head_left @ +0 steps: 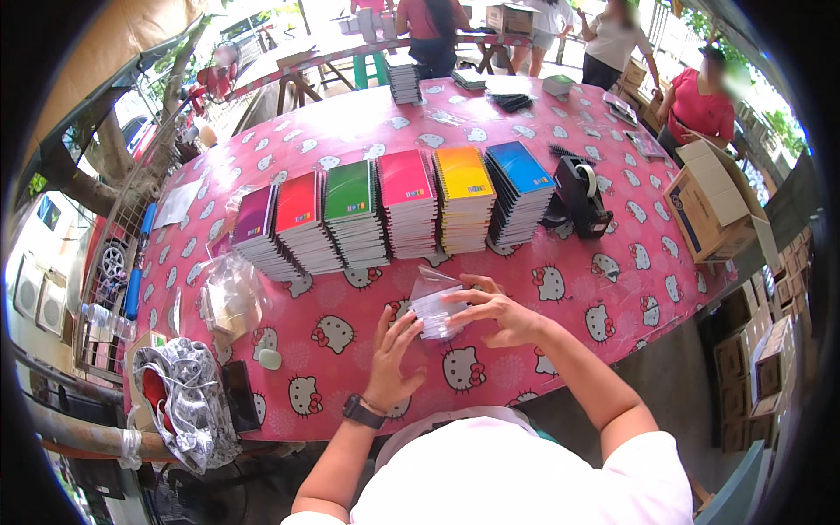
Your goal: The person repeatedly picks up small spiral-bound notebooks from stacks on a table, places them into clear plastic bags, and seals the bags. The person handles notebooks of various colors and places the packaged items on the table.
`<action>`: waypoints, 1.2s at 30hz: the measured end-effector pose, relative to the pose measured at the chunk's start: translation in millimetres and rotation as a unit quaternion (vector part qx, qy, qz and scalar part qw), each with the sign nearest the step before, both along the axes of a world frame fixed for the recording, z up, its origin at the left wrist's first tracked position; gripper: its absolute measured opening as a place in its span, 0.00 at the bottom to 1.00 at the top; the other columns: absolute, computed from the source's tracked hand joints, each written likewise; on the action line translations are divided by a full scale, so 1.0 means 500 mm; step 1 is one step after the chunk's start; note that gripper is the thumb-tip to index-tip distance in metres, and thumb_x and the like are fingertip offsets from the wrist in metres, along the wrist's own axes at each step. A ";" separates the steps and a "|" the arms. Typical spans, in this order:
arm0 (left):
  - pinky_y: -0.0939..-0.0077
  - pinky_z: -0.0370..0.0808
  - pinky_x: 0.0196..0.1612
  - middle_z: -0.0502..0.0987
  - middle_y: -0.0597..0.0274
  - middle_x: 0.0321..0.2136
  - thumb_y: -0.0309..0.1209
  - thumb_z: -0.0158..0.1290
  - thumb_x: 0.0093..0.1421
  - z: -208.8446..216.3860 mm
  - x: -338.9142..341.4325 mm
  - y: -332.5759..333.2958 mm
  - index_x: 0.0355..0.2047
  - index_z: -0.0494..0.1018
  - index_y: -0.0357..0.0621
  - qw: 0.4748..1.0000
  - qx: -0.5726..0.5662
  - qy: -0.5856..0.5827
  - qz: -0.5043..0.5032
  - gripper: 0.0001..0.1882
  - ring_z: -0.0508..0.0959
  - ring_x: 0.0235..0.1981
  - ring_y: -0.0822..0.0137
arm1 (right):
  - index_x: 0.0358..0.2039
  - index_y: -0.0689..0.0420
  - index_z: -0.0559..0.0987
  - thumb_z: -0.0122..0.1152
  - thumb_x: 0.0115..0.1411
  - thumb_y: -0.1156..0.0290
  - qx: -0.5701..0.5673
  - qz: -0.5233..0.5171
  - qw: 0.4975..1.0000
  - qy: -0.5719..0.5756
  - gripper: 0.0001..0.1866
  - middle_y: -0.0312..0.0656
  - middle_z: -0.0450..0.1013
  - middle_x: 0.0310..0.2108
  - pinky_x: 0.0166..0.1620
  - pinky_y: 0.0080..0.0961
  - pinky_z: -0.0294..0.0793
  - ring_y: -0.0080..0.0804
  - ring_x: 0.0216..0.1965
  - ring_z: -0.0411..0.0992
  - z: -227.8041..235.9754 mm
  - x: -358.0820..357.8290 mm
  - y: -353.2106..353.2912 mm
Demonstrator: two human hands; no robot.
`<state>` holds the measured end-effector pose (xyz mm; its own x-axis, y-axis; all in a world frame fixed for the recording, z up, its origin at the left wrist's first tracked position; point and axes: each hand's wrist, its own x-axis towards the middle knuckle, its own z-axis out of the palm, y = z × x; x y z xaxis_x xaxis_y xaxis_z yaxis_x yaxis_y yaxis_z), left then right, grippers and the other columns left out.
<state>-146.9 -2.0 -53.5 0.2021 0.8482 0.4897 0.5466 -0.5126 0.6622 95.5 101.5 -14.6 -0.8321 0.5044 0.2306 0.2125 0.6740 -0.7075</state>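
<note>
In front of me on the pink cartoon-cat tablecloth (525,376) lies a small pile of clear-and-white plastic pieces (435,312); their exact kind is hard to tell. My left hand (394,359), with a dark watch at the wrist, touches the pile's near left side with its fingertips, fingers apart. From the right, my right hand (494,313) reaches over the pile with fingers spread and fingertips resting on it. Behind the hands stand stacks of spiral notebooks with purple (255,214), red (298,203), green (349,192), pink (405,179), yellow (464,172) and blue (521,166) covers.
Right of the notebooks stands a black tape dispenser (580,197). An open cardboard box (713,206) sits at the right edge. On the left are a clear plastic bag (232,302), a grey patterned cloth bag (188,398) and a dark phone (241,395). Several people stand beyond the table.
</note>
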 end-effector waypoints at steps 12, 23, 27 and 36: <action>0.39 0.41 0.63 0.58 0.72 0.61 0.31 0.64 0.33 0.072 0.005 0.068 0.56 0.65 0.63 0.973 -0.084 0.193 -0.095 0.43 0.44 0.66 0.50 | 0.40 0.53 0.81 0.65 0.40 0.70 -0.210 0.032 0.964 0.161 0.21 0.41 0.63 0.57 0.60 0.41 0.54 0.41 0.61 0.52 0.012 0.032 0.067; 0.45 0.51 0.61 0.61 0.69 0.58 0.35 0.64 0.37 0.047 0.022 0.065 0.53 0.68 0.63 0.988 -0.074 0.103 -0.083 0.38 0.56 0.60 0.47 | 0.37 0.51 0.80 0.51 0.57 0.45 -0.053 -0.760 0.637 -0.117 0.23 0.39 0.78 0.33 0.63 0.41 0.45 0.38 0.50 0.70 -0.121 0.500 0.413; 0.41 0.51 0.59 0.61 0.70 0.58 0.38 0.64 0.37 0.051 0.017 0.064 0.53 0.69 0.66 0.985 -0.088 0.120 -0.087 0.37 0.54 0.60 0.47 | 0.32 0.53 0.82 0.58 0.55 0.50 0.059 -0.746 0.658 -0.084 0.19 0.37 0.79 0.30 0.53 0.37 0.62 0.31 0.42 0.73 -0.096 0.504 0.420; 0.43 0.52 0.60 0.61 0.67 0.57 0.38 0.65 0.38 0.074 0.047 0.059 0.51 0.69 0.62 0.987 -0.074 0.131 -0.050 0.35 0.57 0.59 0.51 | 0.24 0.52 0.76 0.60 0.56 0.67 -0.463 -0.589 0.627 0.212 0.06 0.27 0.67 0.17 0.14 0.15 0.52 0.16 0.13 0.55 -0.162 0.512 0.301</action>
